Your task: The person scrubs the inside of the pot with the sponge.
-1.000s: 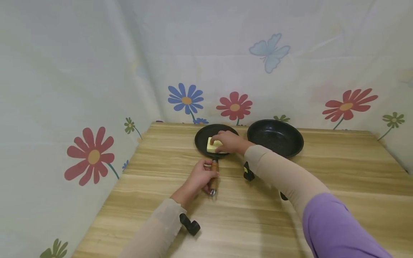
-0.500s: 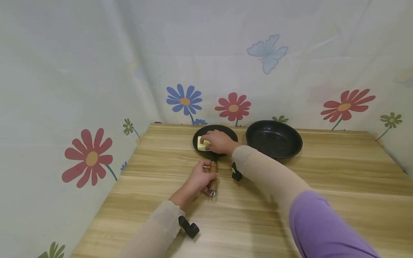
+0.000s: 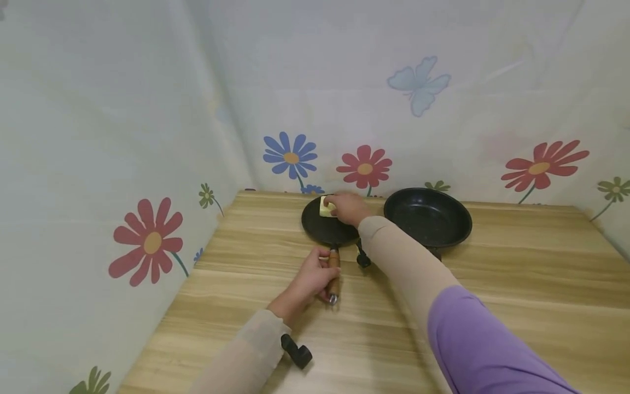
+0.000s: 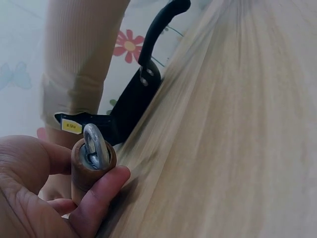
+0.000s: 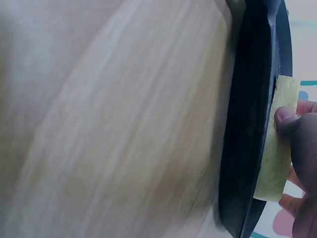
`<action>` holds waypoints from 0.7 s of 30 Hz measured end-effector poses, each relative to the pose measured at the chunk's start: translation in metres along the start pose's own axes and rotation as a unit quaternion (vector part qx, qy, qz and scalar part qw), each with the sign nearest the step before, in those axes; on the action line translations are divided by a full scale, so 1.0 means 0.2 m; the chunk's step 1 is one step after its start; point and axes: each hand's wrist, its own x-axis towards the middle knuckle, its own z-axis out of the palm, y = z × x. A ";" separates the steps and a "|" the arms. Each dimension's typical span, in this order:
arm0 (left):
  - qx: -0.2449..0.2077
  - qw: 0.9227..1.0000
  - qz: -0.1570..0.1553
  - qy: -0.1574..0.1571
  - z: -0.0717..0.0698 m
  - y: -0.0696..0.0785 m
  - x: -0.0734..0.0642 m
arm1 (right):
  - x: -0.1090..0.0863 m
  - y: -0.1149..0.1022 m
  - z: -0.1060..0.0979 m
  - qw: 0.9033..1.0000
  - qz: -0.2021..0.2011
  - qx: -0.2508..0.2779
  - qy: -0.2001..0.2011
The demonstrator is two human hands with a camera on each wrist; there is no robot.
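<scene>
A small, shallow black frying pan (image 3: 322, 227) lies on the table, its wooden handle (image 3: 334, 276) pointing toward me. My left hand (image 3: 313, 276) pinches that handle between thumb and fingers; the metal hanging ring (image 4: 95, 146) at its end shows in the left wrist view. Over the far part of the pan, my right hand (image 3: 350, 209) grips a pale yellow sponge (image 3: 326, 207). In the right wrist view the sponge (image 5: 277, 144) sits against the inside of the pan (image 5: 247, 119), with the thumb on its near side and fingers behind.
A larger, deeper black frying pan (image 3: 428, 219) stands to the right of the small one, its handle (image 4: 158, 29) seen in the left wrist view. The wooden table (image 3: 517, 284) ends at a flower-printed curtain (image 3: 443, 126) behind and on the left.
The right hand first moved left across the small pan with the sponge, then away from me to its far side. The left hand has kept its hold on the handle.
</scene>
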 end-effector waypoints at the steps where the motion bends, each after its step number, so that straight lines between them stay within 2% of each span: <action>1: -0.004 1.000 -0.001 0.000 0.00 0.00 0.00 | 0.00 0.01 0.00 1.000 -0.002 0.005 -0.003; 10: -0.001 1.000 -0.002 0.002 0.02 -0.02 -0.01 | -0.07 0.01 -0.06 0.999 -0.025 0.024 -0.022; 17: -0.011 1.000 -0.002 0.003 0.02 -0.01 -0.01 | -0.10 0.02 -0.07 0.998 -0.043 -0.021 -0.048; 21: -0.008 1.000 -0.001 0.006 0.00 0.00 -0.01 | -0.15 -0.02 -0.09 0.996 -0.052 -0.009 -0.067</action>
